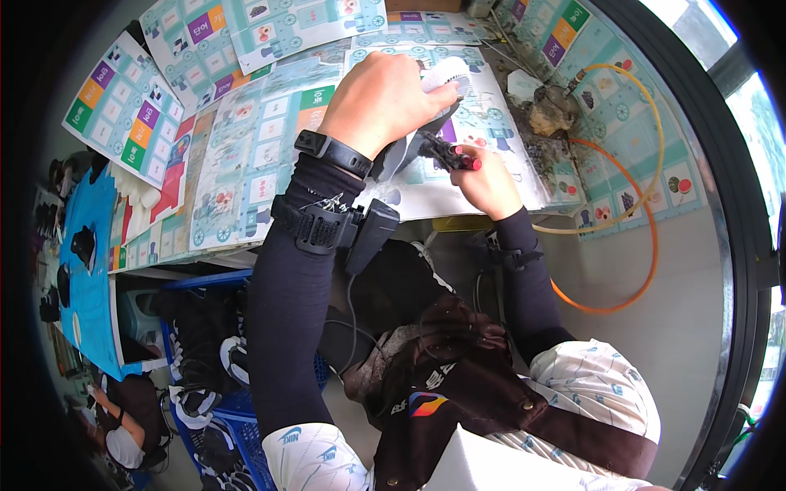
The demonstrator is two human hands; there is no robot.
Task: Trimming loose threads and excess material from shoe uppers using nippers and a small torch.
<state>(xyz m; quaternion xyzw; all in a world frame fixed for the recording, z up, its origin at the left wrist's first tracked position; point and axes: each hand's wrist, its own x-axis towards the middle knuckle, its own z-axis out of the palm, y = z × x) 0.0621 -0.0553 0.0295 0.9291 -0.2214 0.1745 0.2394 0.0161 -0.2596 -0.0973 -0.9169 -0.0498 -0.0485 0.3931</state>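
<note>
Over the worktable, my left hand is closed on a grey and black shoe with a white sole. Much of the shoe is hidden behind that hand. In my right hand is a brush with dark bristles and a red handle end, its bristles against or very close to the shoe's side; whether they touch I cannot tell. Printed sheets lie under both hands.
A crusted, glue-stained lump sits at the back right, near an orange hose and a yellowish hose. Blue baskets of dark shoes stand below left. Farther left are a blue-covered table and another person.
</note>
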